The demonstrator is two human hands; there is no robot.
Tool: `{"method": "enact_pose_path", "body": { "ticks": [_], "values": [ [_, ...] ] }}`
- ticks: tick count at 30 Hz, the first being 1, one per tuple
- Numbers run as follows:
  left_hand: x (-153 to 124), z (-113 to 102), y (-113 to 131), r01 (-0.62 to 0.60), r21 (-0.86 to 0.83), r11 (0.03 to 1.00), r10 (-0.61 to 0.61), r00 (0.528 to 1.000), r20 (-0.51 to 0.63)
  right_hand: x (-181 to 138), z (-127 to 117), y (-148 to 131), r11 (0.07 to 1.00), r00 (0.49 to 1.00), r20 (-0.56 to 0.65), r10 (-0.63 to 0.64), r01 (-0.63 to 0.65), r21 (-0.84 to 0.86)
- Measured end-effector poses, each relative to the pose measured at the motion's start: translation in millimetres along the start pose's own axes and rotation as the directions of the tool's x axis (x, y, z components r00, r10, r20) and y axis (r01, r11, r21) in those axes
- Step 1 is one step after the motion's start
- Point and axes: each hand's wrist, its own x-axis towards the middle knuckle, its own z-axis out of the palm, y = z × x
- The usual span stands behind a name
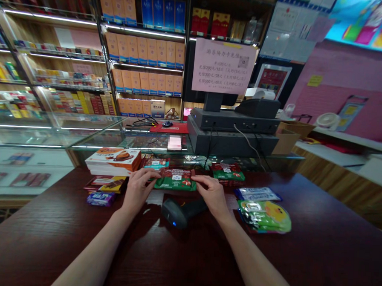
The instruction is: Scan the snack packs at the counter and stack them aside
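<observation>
One packet [176, 180], just beyond the scanner [175, 213], long axis crosswise; left hand [140, 184], fingertips pinching its left end; right hand [212, 192], fingertips pinching its right end; packet between them, neither hand nearer.

A flat, glossy packet [176, 182], brown along its top and green below, is printed with pale lettering and a whitish central label; it is held lengthwise by both ends over the desk [159, 256].
</observation>
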Motion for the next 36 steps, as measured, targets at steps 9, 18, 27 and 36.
{"method": "enact_pose_path", "body": {
  "ticks": [9,18,27,36],
  "values": [
    [-1,-3,-8,0.075,0.066,0.995,-0.08,0.994,0.077,5,2,-7,0.998,0.995,0.102,-0.015,0.021,-0.053],
    [-1,-4,-19,0.156,-0.038,0.987,-0.155,0.988,0.006,8,3,-9,0.993,0.96,0.275,0.059,-0.03,-0.111],
    [1,-6,-25,0.238,-0.169,0.956,-0.235,0.971,0.041,23,17,-12,0.992,0.962,0.258,0.086,-0.06,-0.108],
    [7,-14,-21,0.36,-0.195,0.912,-0.353,0.933,0.067,44,39,-13,0.996,0.962,0.27,0.043,-0.019,-0.093]
  ]
}}
